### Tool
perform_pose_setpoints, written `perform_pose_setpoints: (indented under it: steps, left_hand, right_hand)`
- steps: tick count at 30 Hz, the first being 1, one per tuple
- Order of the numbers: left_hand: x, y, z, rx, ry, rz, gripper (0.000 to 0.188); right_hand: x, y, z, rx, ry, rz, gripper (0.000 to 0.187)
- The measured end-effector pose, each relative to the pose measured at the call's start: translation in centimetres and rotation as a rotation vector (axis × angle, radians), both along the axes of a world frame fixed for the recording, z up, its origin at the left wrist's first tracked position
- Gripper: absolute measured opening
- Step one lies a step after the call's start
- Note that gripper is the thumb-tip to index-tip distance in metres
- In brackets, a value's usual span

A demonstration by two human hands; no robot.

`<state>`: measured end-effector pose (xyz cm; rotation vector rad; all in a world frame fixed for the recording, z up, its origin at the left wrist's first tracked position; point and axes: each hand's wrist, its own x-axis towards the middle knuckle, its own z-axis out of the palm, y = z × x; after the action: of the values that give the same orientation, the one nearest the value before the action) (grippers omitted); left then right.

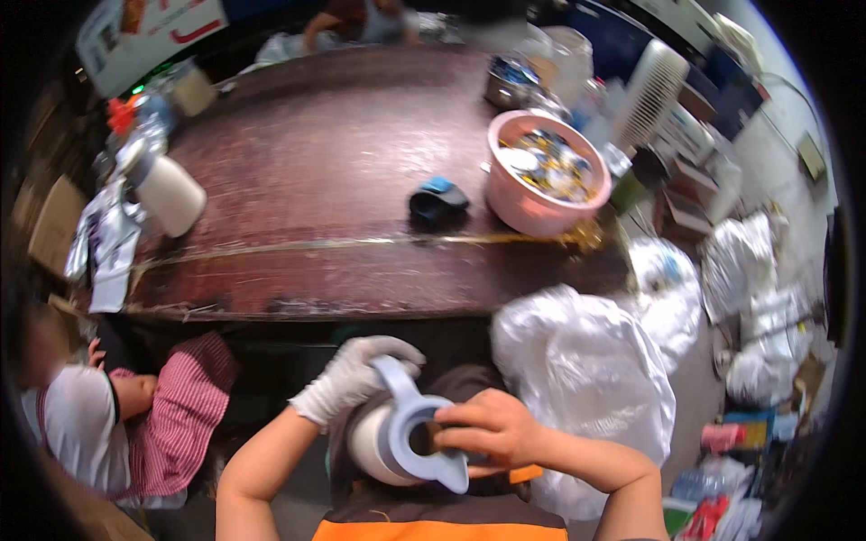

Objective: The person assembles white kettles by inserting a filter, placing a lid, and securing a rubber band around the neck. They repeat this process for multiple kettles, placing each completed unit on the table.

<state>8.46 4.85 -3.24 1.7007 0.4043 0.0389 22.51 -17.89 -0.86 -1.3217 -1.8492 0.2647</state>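
In my lap, below the table's front edge, a white vacuum jug [365,446] leans on its side with its grey-blue top [403,461] facing up toward me. The top has a round opening, a spout and a long handle [394,376]. My left hand [356,377], in a white glove, is closed around the jug near the handle; its fingertips are partly hidden. My bare right hand [492,430] grips the rim, with its fingers at the edge of the opening. Its thumb is hard to make out.
A dark red table [343,171] carries a pink basin [532,215] of small parts, a black-and-blue item [438,200] and another white jug [170,198]. Beside my right arm lies a large white plastic bag [586,370]. A person [81,424] sits at left; another is across the table.
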Motion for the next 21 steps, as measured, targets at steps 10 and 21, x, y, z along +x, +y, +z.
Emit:
perform_pose_setpoints:
  steps: [10, 21]
  left_hand:
    - [-0.6, -3.2, 1.8, -0.170, 0.133, 0.259, 0.021]
    - [-0.5, -4.0, 0.6, -0.225, 0.162, 0.180, 0.031]
  right_hand:
    - [15.4, -16.6, -14.3, -1.050, -0.068, -0.833, 0.056]
    - [10.5, -22.2, -25.0, -1.278, 0.206, -0.833, 0.104]
